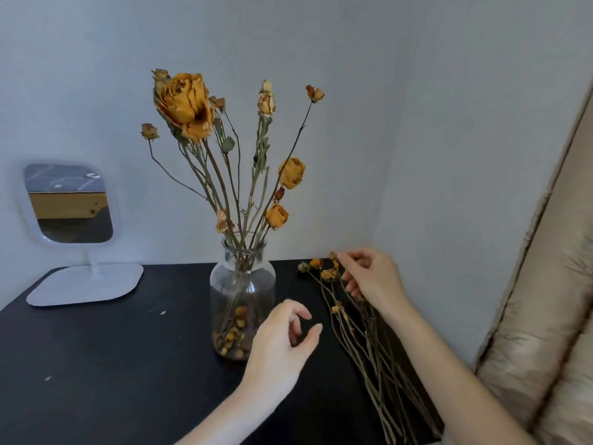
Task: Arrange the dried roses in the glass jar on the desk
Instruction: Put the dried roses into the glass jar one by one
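Note:
A clear glass jar stands mid-desk with several dried orange roses upright in it and fallen petals at its bottom. To its right a bundle of loose dried roses lies flat on the black desk, heads toward the wall. My right hand hovers over the heads of that bundle, fingers pinching at a small bud; whether it grips the bud is unclear. My left hand floats just right of the jar, fingers curled apart, holding nothing.
A white stand mirror with a flat base sits at the back left of the desk. Grey walls meet in a corner behind the jar. A beige padded headboard rises along the desk's right edge. Small petal crumbs dot the desk.

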A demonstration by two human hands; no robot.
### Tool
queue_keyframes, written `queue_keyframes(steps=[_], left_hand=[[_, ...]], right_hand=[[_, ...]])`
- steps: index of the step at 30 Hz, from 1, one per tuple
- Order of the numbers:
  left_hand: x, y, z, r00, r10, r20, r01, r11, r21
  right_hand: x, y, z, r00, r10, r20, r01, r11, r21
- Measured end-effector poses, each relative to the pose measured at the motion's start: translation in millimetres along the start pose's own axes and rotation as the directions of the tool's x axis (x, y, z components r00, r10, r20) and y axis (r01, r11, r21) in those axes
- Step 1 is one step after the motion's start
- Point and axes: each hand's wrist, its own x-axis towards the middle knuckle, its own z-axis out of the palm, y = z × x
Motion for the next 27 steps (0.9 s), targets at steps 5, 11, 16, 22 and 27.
queue_keyframes(steps=[5,11,16,22,27], left_hand=[[22.0,-15.0,44.1,0.965,-0.213,0.15,0.179,0.961,0.212],[44.1,-29.4,74.1,0.877,-0.442,0.19,0.358,0.864,0.355],[49.9,-34.7,88.4,0.829,-0.527,0.186,0.42,0.807,0.416],[59.8,-38.2,95.7,0.803,-0.571,0.171,0.462,0.778,0.426],[65.3,-38.2,103.9,0.79,-0.593,0.154,0.467,0.745,0.477]], right_hand=[[5.5,55.4,-35.3,0.987,0.158,0.001,-0.156,0.976,-0.153],[3.1,95.8,-49.3,0.954,0.278,0.113,-0.21,0.888,-0.409],[2.5,105.7,-43.7,0.948,0.265,0.175,-0.145,0.852,-0.504],[2.1,99.2,-24.8,0.933,0.248,0.259,-0.079,0.847,-0.525],[0.5,95.5,-4.9,0.883,0.344,0.319,-0.063,0.761,-0.646]])
